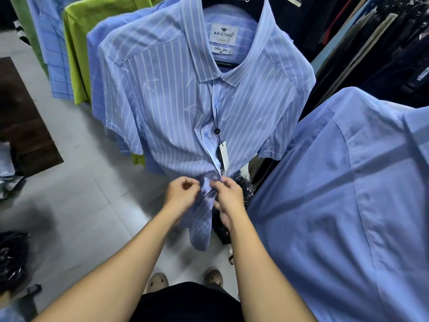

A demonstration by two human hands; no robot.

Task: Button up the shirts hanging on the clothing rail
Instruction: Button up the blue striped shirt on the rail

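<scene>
Pale grey tiled floor; a dark wooden panel lies at left.

Striped shirt hangs centre on a hanger, directly in front of the person. Further shirts hang behind it to the left; another shirt hangs nearer on the right. Left hand and right hand meet side by side at the striped shirt's lower placket, below the swing tag.

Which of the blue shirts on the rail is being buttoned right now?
The striped shirt in the middle, with white stripes and a hang tag. Both hands, left hand and right hand, pinch its placket low down. The plain blue shirt at right is untouched.
</scene>
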